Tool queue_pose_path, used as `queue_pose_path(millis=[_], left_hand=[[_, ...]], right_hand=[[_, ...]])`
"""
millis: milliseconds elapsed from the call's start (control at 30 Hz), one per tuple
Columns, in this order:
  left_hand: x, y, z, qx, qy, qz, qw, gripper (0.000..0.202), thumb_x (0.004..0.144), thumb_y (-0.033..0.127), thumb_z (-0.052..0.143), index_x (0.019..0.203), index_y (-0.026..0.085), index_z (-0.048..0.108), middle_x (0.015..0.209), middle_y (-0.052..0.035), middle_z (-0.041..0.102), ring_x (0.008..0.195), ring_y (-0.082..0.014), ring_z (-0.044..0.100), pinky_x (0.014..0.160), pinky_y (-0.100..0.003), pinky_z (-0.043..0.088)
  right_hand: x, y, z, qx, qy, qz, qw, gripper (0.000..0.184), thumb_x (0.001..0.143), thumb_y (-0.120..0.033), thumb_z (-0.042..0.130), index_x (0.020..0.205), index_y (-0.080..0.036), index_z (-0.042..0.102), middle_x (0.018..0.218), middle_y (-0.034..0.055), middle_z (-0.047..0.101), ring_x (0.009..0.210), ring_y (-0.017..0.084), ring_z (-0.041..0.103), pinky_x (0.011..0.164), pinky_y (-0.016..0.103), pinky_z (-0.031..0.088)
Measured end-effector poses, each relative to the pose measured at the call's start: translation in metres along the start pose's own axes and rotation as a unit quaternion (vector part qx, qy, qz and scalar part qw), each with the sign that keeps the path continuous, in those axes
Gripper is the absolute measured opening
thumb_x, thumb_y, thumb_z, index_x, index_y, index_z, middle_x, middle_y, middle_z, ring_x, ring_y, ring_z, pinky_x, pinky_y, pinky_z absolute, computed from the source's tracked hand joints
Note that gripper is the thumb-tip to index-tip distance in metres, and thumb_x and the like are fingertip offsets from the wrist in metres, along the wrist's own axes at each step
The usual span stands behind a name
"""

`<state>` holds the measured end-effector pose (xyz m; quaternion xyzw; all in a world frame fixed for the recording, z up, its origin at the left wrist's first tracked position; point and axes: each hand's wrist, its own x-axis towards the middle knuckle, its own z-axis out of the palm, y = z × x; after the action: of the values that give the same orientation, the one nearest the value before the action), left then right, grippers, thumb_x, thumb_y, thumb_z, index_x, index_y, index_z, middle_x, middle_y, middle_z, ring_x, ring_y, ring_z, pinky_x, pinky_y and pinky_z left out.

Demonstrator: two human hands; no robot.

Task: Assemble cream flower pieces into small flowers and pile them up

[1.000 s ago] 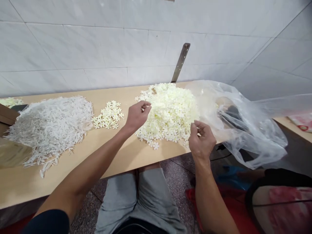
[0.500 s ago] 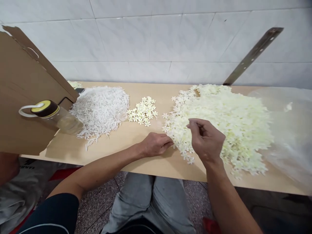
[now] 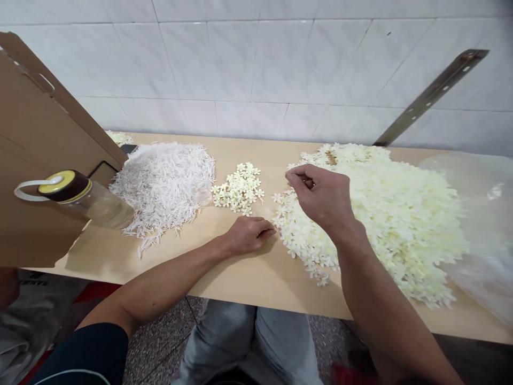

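Observation:
A big heap of pale yellow fabric flowers [image 3: 385, 208] covers the right part of the wooden table [image 3: 248, 272]. My right hand [image 3: 320, 195] hovers over the heap's left edge, its fingers pinched together on something too small to make out. My left hand [image 3: 246, 235] rests on the table beside the heap's left fringe, fingers curled closed at the edge of the flowers. A small cluster of flowers [image 3: 239, 189] lies just beyond my left hand. A pile of thin white plastic stems [image 3: 164, 184] sits further left.
A brown cardboard sheet [image 3: 36, 144] stands at the left with a capped clear bottle [image 3: 76, 199] in front of it. A clear plastic bag [image 3: 487, 235] lies at the right. A metal bracket [image 3: 433, 95] leans on the white tiled wall.
My view swung left, showing the cardboard and bottle. My left hand came down from the heap to the table edge. My right hand rose and moved left over the flowers.

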<state>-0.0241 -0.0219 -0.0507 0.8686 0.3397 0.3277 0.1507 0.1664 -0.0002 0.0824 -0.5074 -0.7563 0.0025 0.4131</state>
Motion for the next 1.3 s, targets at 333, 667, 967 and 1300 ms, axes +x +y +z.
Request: queue_pose_path(millis=[333, 667, 967, 1300], left_hand=[[0.004, -0.003, -0.005, -0.058, 0.012, -0.023, 0.998, 0.021, 0.100, 0.028, 0.057, 0.102, 0.018, 0.075, 0.098, -0.0057, 0.080, 0.085, -0.0186, 0.075, 0.077, -0.029, 0.056], [0.003, 0.001, -0.020, 0.048, 0.066, -0.021, 0.996, 0.031, 0.106, 0.032, 0.046, 0.100, 0.017, 0.072, 0.084, -0.0080, 0.073, 0.077, -0.0184, 0.071, 0.071, -0.032, 0.057], [0.017, -0.018, -0.021, 0.233, 0.124, -0.155, 0.952, 0.081, 0.099, 0.065, 0.045, 0.154, 0.006, 0.040, 0.164, -0.0317, 0.030, 0.158, -0.0437, 0.019, 0.120, -0.065, 0.033], [0.032, -0.026, -0.006, 0.280, 0.060, -0.243, 0.927, 0.081, 0.099, 0.064, 0.045, 0.161, 0.014, 0.033, 0.167, -0.0261, 0.029, 0.158, -0.0460, 0.020, 0.122, -0.069, 0.024]], right_hand=[[0.020, -0.009, 0.041, -0.029, -0.135, -0.016, 0.990, 0.025, 0.098, -0.037, 0.062, 0.086, -0.020, 0.077, 0.065, 0.0006, 0.069, 0.059, 0.016, 0.060, 0.064, 0.029, 0.039], [0.012, -0.017, 0.057, 0.012, -0.091, 0.040, 0.995, 0.023, 0.100, -0.035, 0.058, 0.094, -0.022, 0.076, 0.068, -0.0001, 0.073, 0.061, 0.016, 0.064, 0.067, 0.027, 0.043], [-0.008, 0.013, 0.052, 0.086, -0.003, 0.088, 0.992, 0.031, 0.105, -0.039, 0.050, 0.112, -0.021, 0.073, 0.075, 0.0019, 0.076, 0.069, 0.017, 0.071, 0.075, 0.027, 0.052], [-0.016, 0.018, 0.056, 0.090, -0.043, 0.057, 0.993, 0.030, 0.103, -0.041, 0.053, 0.106, -0.020, 0.074, 0.074, 0.0010, 0.075, 0.061, 0.015, 0.067, 0.069, 0.025, 0.049]])
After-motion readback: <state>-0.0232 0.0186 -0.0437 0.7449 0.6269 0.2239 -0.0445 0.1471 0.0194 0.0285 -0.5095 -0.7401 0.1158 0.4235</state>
